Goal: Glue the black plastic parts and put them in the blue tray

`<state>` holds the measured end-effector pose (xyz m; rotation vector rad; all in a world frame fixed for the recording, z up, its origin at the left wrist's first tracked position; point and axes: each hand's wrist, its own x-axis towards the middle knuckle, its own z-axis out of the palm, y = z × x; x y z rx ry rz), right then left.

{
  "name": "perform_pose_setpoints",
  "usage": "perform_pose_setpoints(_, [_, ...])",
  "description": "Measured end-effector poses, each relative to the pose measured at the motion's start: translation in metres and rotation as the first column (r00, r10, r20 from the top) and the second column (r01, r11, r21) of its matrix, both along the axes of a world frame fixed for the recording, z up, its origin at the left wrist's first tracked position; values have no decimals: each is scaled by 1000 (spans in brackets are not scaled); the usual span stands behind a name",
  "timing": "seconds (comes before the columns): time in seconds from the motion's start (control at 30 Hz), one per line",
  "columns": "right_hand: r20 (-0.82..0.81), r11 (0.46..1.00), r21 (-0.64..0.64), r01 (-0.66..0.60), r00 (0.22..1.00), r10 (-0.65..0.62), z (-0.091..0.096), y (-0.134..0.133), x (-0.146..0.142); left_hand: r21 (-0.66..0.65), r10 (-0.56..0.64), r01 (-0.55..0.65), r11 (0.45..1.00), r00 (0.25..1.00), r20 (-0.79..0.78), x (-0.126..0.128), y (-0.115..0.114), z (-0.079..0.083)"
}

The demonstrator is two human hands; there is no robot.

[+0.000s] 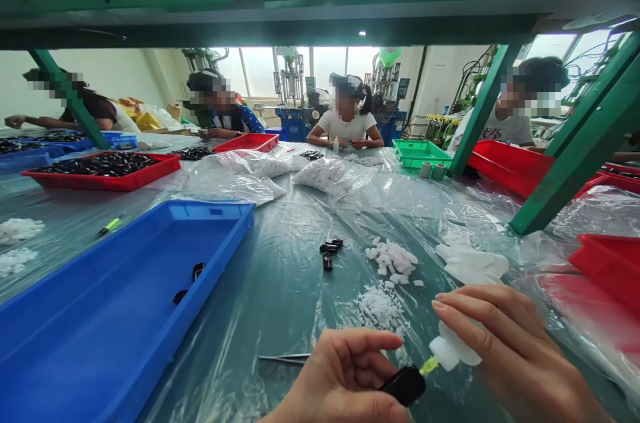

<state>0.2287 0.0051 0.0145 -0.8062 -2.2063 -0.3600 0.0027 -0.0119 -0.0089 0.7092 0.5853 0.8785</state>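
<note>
Casing (407, 384), black, jutting from left grip (341, 376), facing bottle (461, 346) in right grip (520, 351)

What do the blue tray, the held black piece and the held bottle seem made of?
Blue tray: likely moulded plastic, satin, judging by its even colour and soft sheen.
Black piece, in the left hand: glossy, with bright highlights; probably plastic, though coated metal is possible.
Bottle, in the right hand: milky, dull body suggests plastic.
</note>
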Motion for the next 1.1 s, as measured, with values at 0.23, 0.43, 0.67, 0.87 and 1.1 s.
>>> perform_pose_setpoints(0.23, [86,995,91,27,996,-35,-4,1,7,7,-2,1,1000,1000,26,1,1,-2])
perform_pose_setpoints(0.43, [67,993,92,80,994,-86,-8,-1,4,-1,14,-14,1000,1000,29,2,2,-2])
perform_pose_setpoints(0.67, [36,986,53,158,986,-160,-12,-6,-2,-4,12,-11,1000,1000,23,2,3,-4])
perform_pose_setpoints(0.87, [32,992,44,122,992,-123,-13,1,-1,-6,13,-13,1000,1000,-10,1,4,-2])
perform_pose_setpoints(1.1, [69,1000,-14,24,997,-23,-5,7,0,-27,0,-2,1000,996,-88,1,3,2])
